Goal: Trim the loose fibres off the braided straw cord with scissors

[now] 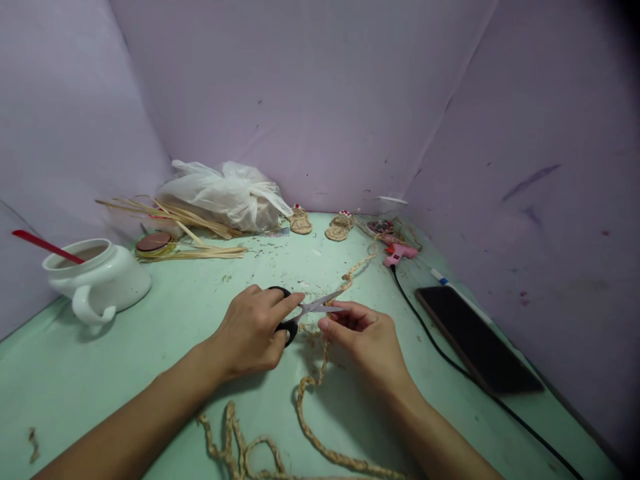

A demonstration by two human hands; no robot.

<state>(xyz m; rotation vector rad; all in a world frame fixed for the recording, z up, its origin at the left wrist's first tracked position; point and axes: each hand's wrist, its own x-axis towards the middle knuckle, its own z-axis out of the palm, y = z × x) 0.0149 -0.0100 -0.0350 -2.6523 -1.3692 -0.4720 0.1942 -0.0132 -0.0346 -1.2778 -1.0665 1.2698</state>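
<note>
Left hand point(255, 330): fingers through the black handles of the scissors point(306, 309), held above the table just left of the cord.
Scissors axis: handles left, tips right and slightly up; blades spread in a narrow V, at the cord. Can't tell if cord sits between blades or behind.
Right hand point(367, 333): thumb and fingers pinched on the braided cord point(300, 403), near the blade tips.
Cord location: mid-table, between both hands, running out to the far right and the near edge.
Cord axis: from the glue gun area it slants down-left to the pinch, drops roughly toward the wearer, bows left, then swings right along the near edge.
Loose loops point(241, 443): braid by the left forearm; can't tell if same length.
Glue gun point(399, 253): pink, beside cord's far end; black cable point(425, 327) runs toward near right.
Phone point(475, 340): dark face up, long axis far-left to near-right.
Marker point(467, 299): white, blue band, alongside the phone; any lettering too small to read.
Sandals point(300, 221): small woven pair by the back wall, red-and-white trim.
Far left: knotted plastic bag point(230, 193), straw strips point(215, 253), white pot point(125, 273) with red stick point(47, 245).
</note>
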